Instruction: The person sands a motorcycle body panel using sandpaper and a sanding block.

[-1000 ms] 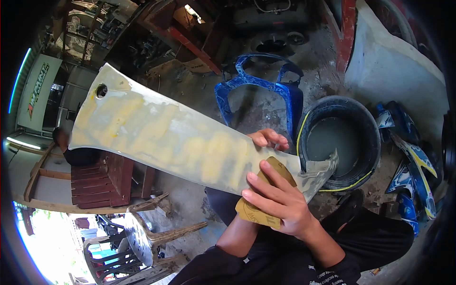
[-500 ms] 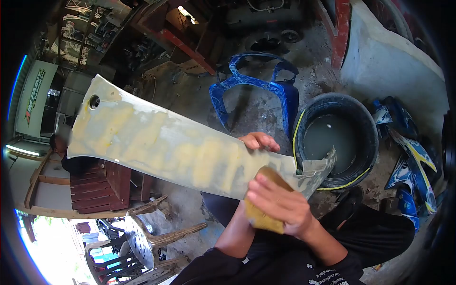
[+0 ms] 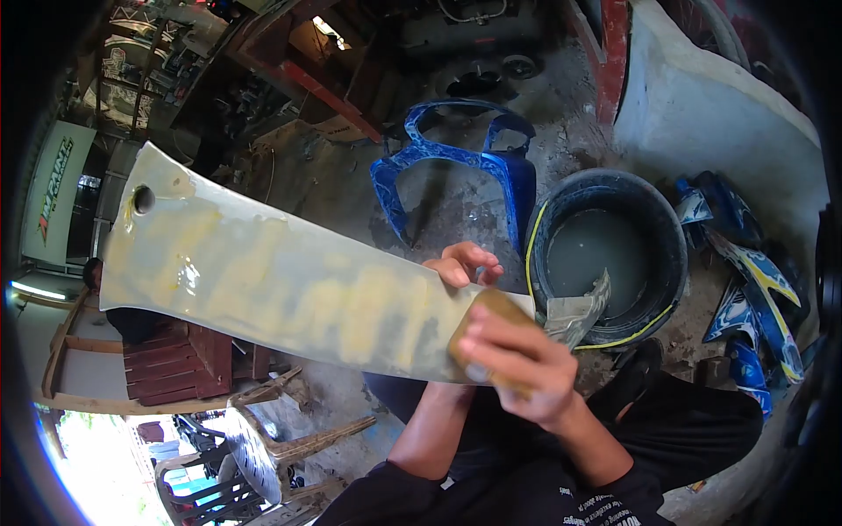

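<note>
A long, curved panel point(image 3: 289, 272), grey with yellowish filler patches and a round hole at its far-left end, lies slantwise across my lap. Its surface shines wet near that hole. My left hand point(image 3: 465, 263) comes from beneath and grips the panel's far edge, thumb on top; part of it is hidden under the panel. Pressed on the narrower right part of the panel is a yellow-brown sheet of sandpaper point(image 3: 491, 320), held under the bent fingers of my right hand point(image 3: 526, 364), which is slightly blurred.
A black bucket point(image 3: 675, 254) of cloudy water stands by the panel's right end, which overhangs its rim. Beyond lies a blue plastic fairing point(image 3: 517, 188). Blue-white body parts point(image 3: 754, 289) lie right. A chair point(image 3: 254, 456) stands lower left; another person point(image 3: 132, 324) is at far left.
My right hand and the sandpaper have moved slightly towards the panel's far edge. The left hand's fingers have shifted a little at the edge. The whole view has shifted slightly.
</note>
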### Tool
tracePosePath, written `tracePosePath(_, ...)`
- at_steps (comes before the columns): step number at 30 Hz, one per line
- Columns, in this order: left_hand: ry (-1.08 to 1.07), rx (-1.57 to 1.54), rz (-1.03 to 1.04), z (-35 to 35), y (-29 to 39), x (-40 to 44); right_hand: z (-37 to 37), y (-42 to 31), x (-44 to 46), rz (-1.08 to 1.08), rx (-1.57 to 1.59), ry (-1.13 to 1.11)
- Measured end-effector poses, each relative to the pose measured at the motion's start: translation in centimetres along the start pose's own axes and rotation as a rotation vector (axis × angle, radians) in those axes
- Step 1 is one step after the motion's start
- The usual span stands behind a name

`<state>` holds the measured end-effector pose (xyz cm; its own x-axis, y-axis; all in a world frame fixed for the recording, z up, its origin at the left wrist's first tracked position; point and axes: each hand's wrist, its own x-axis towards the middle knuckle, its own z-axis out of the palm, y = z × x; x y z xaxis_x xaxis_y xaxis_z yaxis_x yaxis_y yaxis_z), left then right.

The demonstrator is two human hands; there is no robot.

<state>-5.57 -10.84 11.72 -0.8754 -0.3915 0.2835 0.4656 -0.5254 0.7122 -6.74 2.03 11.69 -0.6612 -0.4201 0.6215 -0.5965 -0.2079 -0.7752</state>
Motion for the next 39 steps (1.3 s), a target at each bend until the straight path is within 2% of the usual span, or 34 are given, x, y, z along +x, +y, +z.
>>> tracePosePath(2, 0.013, -0.018, -0.041, -0.1, 0.2, 0.0, 0.2, -0.2, 0.0, -0.040, 0.035, -0.030)
tracePosePath(4, 0.011, -0.041, -0.031, 0.1, 0.1, -0.1, 0.2, 1.0, 0.0, -0.025, -0.141, 0.080)
tracePosePath(5, 0.007, -0.064, -0.019, 0.4, 0.0, -0.2, 0.1, 1.4, 0.0, 0.106, -0.179, 0.142)
tracePosePath(9, 0.020, -0.086, -0.018, -0.8, 0.0, 0.0, 0.6, 0.4, -0.3, -0.020, -0.034, 0.032)
tracePosePath(12, 0.018, -0.065, -0.034, -0.7, -0.1, -0.1, 0.8, 0.9, -0.3, -0.058, -0.138, 0.093)
tracePosePath(13, 0.015, -0.056, -0.004, -0.4, -0.3, -0.2, 0.6, 1.1, 0.1, 0.060, -0.181, 0.148)
tracePosePath(14, 0.010, -0.045, 0.028, -0.3, -0.5, -0.2, 0.5, 1.0, 0.1, 0.059, -0.178, 0.145)
tracePosePath(18, 0.028, -0.008, -0.008, -0.1, 0.0, 0.0, 0.4, 0.3, 0.0, -0.063, -0.038, 0.013)
tracePosePath(20, 0.052, -0.022, -0.031, 0.0, -0.1, 0.0, 0.5, 1.0, -0.5, 0.006, -0.138, 0.115)
tracePosePath(21, 0.051, -0.013, -0.010, 0.1, -0.2, -0.1, 0.4, 1.1, -0.4, 0.135, -0.170, 0.148)
tracePosePath(26, 0.019, -0.030, -0.021, -0.8, -0.4, 0.0, 0.3, -0.2, -0.2, -0.088, -0.041, 0.004)
tracePosePath(28, 0.035, -0.036, -0.004, -0.1, -0.9, 0.1, 0.3, 0.5, 0.2, 0.020, -0.169, 0.135)
tracePosePath(30, 0.064, -0.033, 0.049, -0.1, -1.2, -0.1, -0.5, 0.8, 0.4, 0.027, -0.187, 0.104)
tracePosePath(31, 0.034, 0.111, 0.037, 0.3, -0.6, 0.2, -0.5, 0.9, 0.7, 0.040, -0.192, 0.095)
tracePosePath(32, 0.012, 0.140, 0.104, -0.4, -1.3, 0.1, -0.2, 0.5, 0.8, -0.099, -0.137, 0.032)
tracePosePath(34, 0.076, -0.067, -0.039, -0.9, -0.6, 0.3, 0.1, -1.1, 1.2, -0.149, -0.021, -0.073)
tracePosePath(35, 0.076, -0.063, -0.028, -0.6, -0.5, 0.4, 0.2, -0.5, 1.1, -0.152, -0.095, -0.042)
tracePosePath(36, 0.050, 0.006, 0.045, 0.0, -0.7, 0.4, 0.3, 0.0, 1.2, -0.052, -0.175, 0.039)
tracePosePath(37, 0.024, 0.076, 0.117, 0.4, -0.8, 0.4, 0.3, 0.3, 1.4, 0.003, -0.166, 0.070)
tracePosePath(38, 0.035, 0.046, 0.094, 0.4, -0.9, 0.2, 0.4, 0.4, 1.7, 0.055, -0.158, 0.103)
tracePosePath(39, 0.040, 0.049, 0.048, 0.1, -0.8, 0.2, 0.6, 0.0, 1.7, -0.036, -0.105, 0.047)
